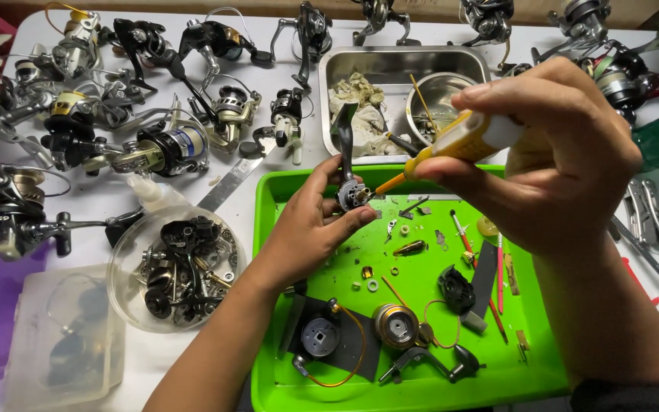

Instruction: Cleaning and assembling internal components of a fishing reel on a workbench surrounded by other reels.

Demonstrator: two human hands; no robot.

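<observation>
Over the far edge of the green tray (284,381) our left hand (310,221) pinches a small grey reel part (350,194) between thumb and fingertips, its dark handle (343,130) standing upward; our right hand (566,160) closes around a yellow oil bottle (463,141), its thin nozzle touching the part; loose screws, rings and a spool (396,326) lie on the tray nearer us; fishing reels (154,149) crowd the table to the left; a steel pan (390,65) sits beyond.
</observation>
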